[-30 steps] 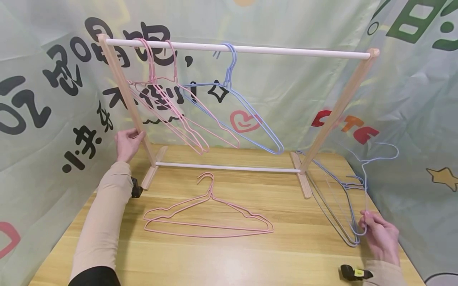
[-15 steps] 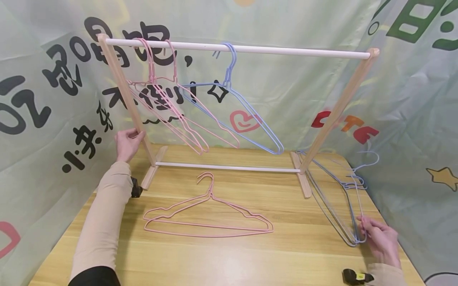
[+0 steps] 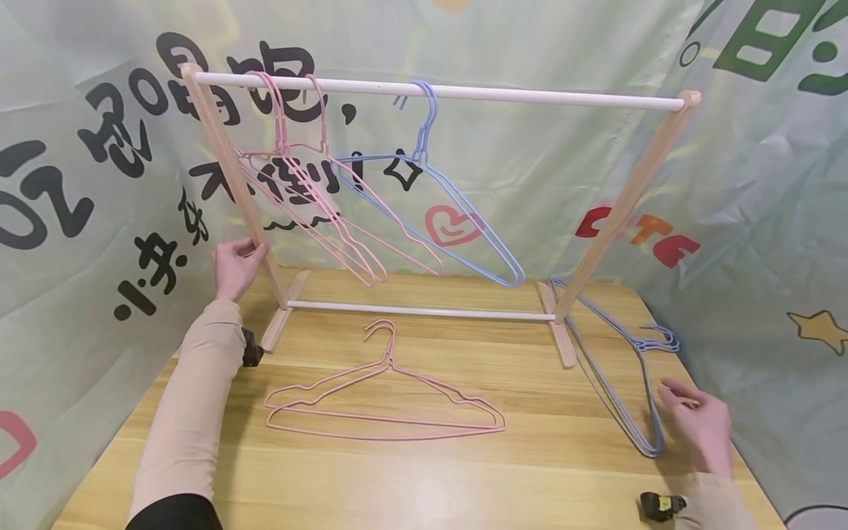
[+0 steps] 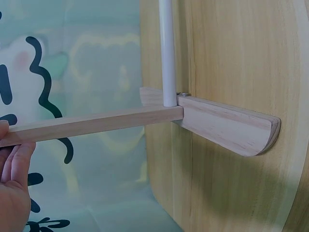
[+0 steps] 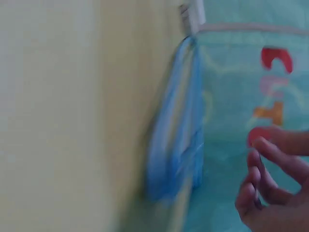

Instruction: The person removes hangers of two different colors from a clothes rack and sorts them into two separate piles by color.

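My left hand (image 3: 237,269) grips the left wooden post (image 3: 230,169) of a small clothes rack, with thumb and fingers on either side of it. In the left wrist view, those fingers hold the post (image 4: 96,123) well above its foot. At the right, my right hand (image 3: 701,427) hovers beside a stack of blue hangers (image 3: 639,344) lying on the table, its fingers loosely bent around nothing. The right wrist view shows that hand (image 5: 275,179) apart from the blurred blue hangers (image 5: 161,179). Overlapping pink hangers (image 3: 391,361) lie flat in front of the rack.
Several pink hangers (image 3: 281,140) and blue hangers (image 3: 422,154) hang from the white top rail (image 3: 563,95). A lower white bar (image 3: 424,310) joins the posts. The right foot (image 3: 559,335) stands close to the blue stack. Printed cloth (image 3: 517,177) surrounds the table.
My right hand lowered a pale blue hanger onto the stack at the right, let go of it and drew slightly back. My left hand stayed on the post.
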Available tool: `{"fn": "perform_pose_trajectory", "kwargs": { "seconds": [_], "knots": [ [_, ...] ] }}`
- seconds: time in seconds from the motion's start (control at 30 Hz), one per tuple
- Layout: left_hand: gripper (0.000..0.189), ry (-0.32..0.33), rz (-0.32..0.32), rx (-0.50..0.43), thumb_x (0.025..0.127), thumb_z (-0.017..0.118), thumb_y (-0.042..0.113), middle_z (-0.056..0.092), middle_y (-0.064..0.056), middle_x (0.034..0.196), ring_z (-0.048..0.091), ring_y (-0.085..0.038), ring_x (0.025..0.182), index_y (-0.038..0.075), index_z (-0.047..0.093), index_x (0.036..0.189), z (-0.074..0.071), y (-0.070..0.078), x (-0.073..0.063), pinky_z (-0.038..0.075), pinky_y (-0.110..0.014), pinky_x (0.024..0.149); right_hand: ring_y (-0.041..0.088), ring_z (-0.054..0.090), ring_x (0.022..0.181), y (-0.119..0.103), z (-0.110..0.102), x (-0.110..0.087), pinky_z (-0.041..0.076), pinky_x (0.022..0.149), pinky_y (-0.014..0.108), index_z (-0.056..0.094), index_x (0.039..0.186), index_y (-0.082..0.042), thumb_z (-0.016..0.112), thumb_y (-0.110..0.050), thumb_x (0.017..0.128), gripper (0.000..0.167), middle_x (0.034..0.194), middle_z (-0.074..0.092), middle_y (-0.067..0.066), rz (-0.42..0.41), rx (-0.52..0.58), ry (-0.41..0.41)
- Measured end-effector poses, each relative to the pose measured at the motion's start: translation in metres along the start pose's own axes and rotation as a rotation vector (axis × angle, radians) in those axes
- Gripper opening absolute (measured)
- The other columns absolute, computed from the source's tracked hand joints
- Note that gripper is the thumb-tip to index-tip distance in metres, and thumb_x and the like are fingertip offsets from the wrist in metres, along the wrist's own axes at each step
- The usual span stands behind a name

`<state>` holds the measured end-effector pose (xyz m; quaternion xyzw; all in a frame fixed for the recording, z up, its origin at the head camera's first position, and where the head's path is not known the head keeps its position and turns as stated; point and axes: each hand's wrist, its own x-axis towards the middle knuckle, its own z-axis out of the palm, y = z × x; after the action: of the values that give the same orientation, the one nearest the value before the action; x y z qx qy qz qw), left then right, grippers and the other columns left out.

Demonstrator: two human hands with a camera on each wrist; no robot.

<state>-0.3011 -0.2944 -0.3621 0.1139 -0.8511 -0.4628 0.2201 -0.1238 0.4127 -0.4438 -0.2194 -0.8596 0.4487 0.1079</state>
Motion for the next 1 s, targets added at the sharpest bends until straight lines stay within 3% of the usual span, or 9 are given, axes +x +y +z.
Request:
{"fn": "perform_pose_trajectory", "kwargs": {
  "seconds": [0.13,0.27,0.4,0.53,0.67,0.83,1.0],
  "knots": [
    [0.039,0.012,0.005,0.013,0.096,0.066,0.026,0.069,-0.02,0.124,0.067,-0.034,0.12,0.001,0.069,0.125,0.0,0.0,0.0,0.051,-0.042,0.106,-0.02,0.053,0.078,-0.037,0.01,0.0,0.045,0.066,0.007,0.073,0.118,-0.002,0.065,-0.023,0.098,0.03,0.085,0.054,-0.044,-0.289,-0.018,-0.119],
    [0.039,0.019,0.012,0.014,0.095,0.067,0.026,0.069,-0.022,0.123,0.067,-0.035,0.119,0.0,0.069,0.124,0.0,0.001,0.0,0.052,-0.042,0.105,-0.017,0.06,0.088,-0.091,0.033,-0.002,0.049,0.073,0.006,0.068,0.12,0.006,0.062,-0.016,0.1,0.031,0.095,0.061,-0.04,-0.53,0.038,-0.265],
    [0.039,0.015,0.009,0.009,0.095,0.067,0.026,0.068,-0.022,0.123,0.068,-0.034,0.118,0.001,0.069,0.125,0.001,0.001,-0.001,0.051,-0.042,0.106,-0.01,0.064,0.093,-0.148,0.06,-0.003,0.052,0.08,0.009,0.066,0.119,0.011,0.057,-0.012,0.102,0.03,0.099,0.067,-0.03,-0.665,0.159,-0.409],
    [0.04,0.002,-0.002,0.007,0.096,0.067,0.026,0.068,-0.021,0.125,0.067,-0.035,0.119,0.001,0.068,0.127,0.002,0.0,-0.001,0.051,-0.042,0.106,0.002,0.063,0.088,-0.197,0.083,0.002,0.051,0.08,0.014,0.071,0.109,0.005,0.054,-0.012,0.104,0.025,0.092,0.069,-0.018,-0.709,0.317,-0.5],
    [0.04,-0.015,-0.015,-0.003,0.097,0.066,0.025,0.067,-0.021,0.127,0.066,-0.037,0.12,0.002,0.066,0.129,0.002,-0.002,-0.002,0.05,-0.044,0.107,0.005,0.063,0.087,-0.231,0.099,0.008,0.051,0.083,0.017,0.076,0.103,-0.009,0.052,-0.015,0.105,0.025,0.09,0.073,-0.013,-0.703,0.472,-0.609],
    [0.039,-0.022,-0.014,-0.017,0.096,0.066,0.023,0.067,-0.022,0.127,0.065,-0.038,0.121,0.001,0.066,0.129,0.003,-0.002,-0.002,0.049,-0.044,0.109,0.008,0.065,0.086,-0.251,0.106,0.013,0.053,0.084,0.018,0.078,0.1,-0.014,0.05,-0.018,0.106,0.029,0.093,0.075,-0.004,-0.637,0.667,-0.808],
    [0.04,-0.011,-0.019,-0.018,0.097,0.066,0.024,0.067,-0.021,0.127,0.065,-0.037,0.122,0.002,0.066,0.129,0.002,-0.001,-0.001,0.048,-0.043,0.11,0.012,0.059,0.088,-0.26,0.108,0.014,0.05,0.086,0.022,0.077,0.096,-0.01,0.055,-0.017,0.104,0.024,0.089,0.071,-0.002,-0.644,0.653,-0.882]
  ]
}}
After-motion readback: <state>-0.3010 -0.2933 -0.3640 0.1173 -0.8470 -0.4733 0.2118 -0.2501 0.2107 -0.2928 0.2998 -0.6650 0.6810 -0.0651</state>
